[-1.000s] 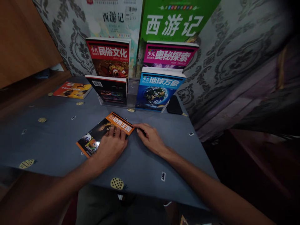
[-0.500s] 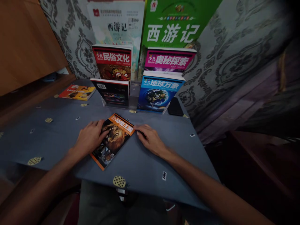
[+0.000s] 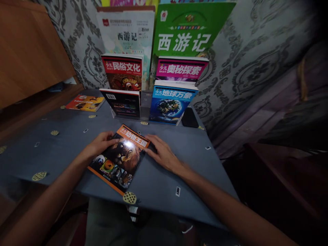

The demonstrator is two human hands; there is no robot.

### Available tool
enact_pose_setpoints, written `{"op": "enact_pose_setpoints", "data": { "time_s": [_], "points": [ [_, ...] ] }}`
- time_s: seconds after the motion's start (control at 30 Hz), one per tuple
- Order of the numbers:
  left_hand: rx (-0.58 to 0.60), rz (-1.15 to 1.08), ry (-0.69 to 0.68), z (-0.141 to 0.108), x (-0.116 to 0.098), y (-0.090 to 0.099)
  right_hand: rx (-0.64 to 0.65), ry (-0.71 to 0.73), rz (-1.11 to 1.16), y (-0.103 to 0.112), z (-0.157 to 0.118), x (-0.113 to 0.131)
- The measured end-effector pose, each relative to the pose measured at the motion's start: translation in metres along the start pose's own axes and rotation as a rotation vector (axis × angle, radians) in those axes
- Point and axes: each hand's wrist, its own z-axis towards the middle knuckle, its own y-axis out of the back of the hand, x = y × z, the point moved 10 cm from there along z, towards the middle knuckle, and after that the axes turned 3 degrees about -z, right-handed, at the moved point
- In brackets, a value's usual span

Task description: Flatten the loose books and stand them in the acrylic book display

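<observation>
A lion-covered book (image 3: 125, 155) with an orange title band lies at an angle near the front of the table, its cover face up and catching a bright glare. My left hand (image 3: 102, 143) grips its upper left edge, the thumb lying on the cover. At the upper right corner, my right hand (image 3: 162, 153) holds the book between thumb and fingers. Behind it, a blue book with a globe (image 3: 169, 104) and a black book (image 3: 124, 104) stand in a clear rack (image 3: 146, 106).
Behind the front books stand a red book (image 3: 124, 70), a magenta book (image 3: 180, 68), a green book (image 3: 189, 30) and a pale book (image 3: 128, 30). An orange-yellow book (image 3: 85, 103) lies left; a black phone (image 3: 190, 118) lies right of the rack.
The lion book's lower part has swung into fuller view and its cover now shows glare. My right hand has closed on its corner. The camera view has shifted slightly, showing more behind the rack.
</observation>
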Motion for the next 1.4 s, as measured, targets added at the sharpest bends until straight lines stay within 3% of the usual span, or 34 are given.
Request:
{"op": "enact_pose_setpoints", "data": {
  "time_s": [0.1, 0.2, 0.37, 0.47, 0.67, 0.8, 1.0, 1.13, 1.4],
  "points": [
    [0.013, -0.254, 0.088, -0.005, 0.003, -0.011, -0.02, -0.135, 0.053, 0.0, -0.004, -0.014],
    [0.032, -0.352, 0.137, -0.007, 0.0, -0.018, -0.057, -0.305, 0.189, -0.004, -0.008, -0.031],
    [0.051, -0.422, 0.103, -0.007, -0.011, -0.022, -0.147, -0.565, 0.778, -0.018, -0.011, -0.049],
    [0.044, -0.47, 0.074, -0.006, -0.016, -0.022, -0.113, -0.621, 1.059, -0.025, -0.012, -0.036],
    [0.026, -0.558, 0.003, -0.005, -0.032, -0.022, 0.215, -0.639, 1.298, -0.05, -0.022, 0.007],
    [0.032, -0.591, -0.05, -0.004, -0.044, -0.025, 0.218, -0.624, 1.384, -0.05, -0.02, 0.013],
    [0.013, -0.62, -0.137, -0.004, -0.061, -0.022, 0.093, -0.545, 1.319, -0.025, -0.011, 0.008],
    [0.016, -0.6, -0.244, -0.007, -0.077, -0.016, 0.038, -0.398, 1.178, -0.001, -0.003, 0.013],
    [0.184, -0.311, -0.593, -0.033, -0.103, -0.004, -0.209, -0.047, 0.432, 0.053, -0.007, 0.017]
  ]
}}
